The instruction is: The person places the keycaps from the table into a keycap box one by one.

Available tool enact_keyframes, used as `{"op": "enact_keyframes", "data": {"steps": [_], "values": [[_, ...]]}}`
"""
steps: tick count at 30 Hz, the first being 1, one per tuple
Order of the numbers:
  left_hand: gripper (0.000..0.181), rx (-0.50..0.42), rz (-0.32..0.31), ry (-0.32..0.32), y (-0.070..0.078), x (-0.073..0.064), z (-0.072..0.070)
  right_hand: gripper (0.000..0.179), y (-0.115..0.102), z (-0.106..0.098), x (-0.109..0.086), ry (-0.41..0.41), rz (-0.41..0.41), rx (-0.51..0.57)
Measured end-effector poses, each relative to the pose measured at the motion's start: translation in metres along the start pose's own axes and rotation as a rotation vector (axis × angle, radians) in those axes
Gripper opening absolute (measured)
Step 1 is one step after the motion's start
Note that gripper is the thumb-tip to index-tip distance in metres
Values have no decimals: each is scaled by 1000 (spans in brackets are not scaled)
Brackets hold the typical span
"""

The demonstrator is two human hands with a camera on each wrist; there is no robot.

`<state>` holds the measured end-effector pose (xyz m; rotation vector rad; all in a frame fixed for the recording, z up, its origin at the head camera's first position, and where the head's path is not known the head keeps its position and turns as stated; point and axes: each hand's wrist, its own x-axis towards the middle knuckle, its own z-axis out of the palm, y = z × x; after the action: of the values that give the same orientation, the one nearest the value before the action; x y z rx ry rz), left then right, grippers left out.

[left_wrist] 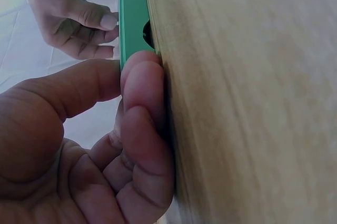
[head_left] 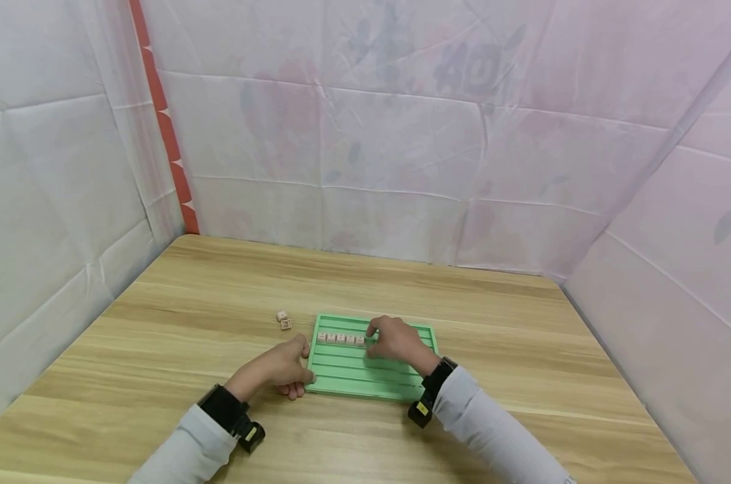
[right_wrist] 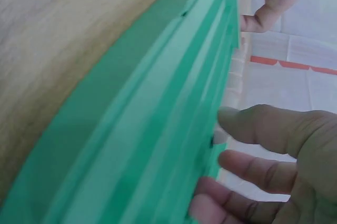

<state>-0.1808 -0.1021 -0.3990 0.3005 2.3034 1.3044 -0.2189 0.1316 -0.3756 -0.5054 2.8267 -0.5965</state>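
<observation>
A green rectangular tray lies long axis left-to-right. The left hand grips its end; whether the right hand pinches anything is unclear.

Tray: light green, rectangular, ridged with long parallel channels; lies flat, long sides facing twelve and six o'clock, gripped at the nine o'clock end. Row of tiles: pale, blocky, faintly marked; five show side by side in a channel toward ten o'clock of the tray's middle. Loose tiles: two, off the tray at ten o'clock, close together, the one toward five o'clock showing a dark-outlined square face.
</observation>
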Motion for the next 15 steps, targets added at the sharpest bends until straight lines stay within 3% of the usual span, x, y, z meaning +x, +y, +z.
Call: {"op": "enact_keyframes", "data": {"steps": [6, 15], "values": [[30, 0, 2, -3, 1, -1, 0, 37, -3, -11, -7, -34, 8, -87], [29, -3, 5, 0, 2, -1, 1, 43, 2, -24, -12, -86, -4, -81]]}}
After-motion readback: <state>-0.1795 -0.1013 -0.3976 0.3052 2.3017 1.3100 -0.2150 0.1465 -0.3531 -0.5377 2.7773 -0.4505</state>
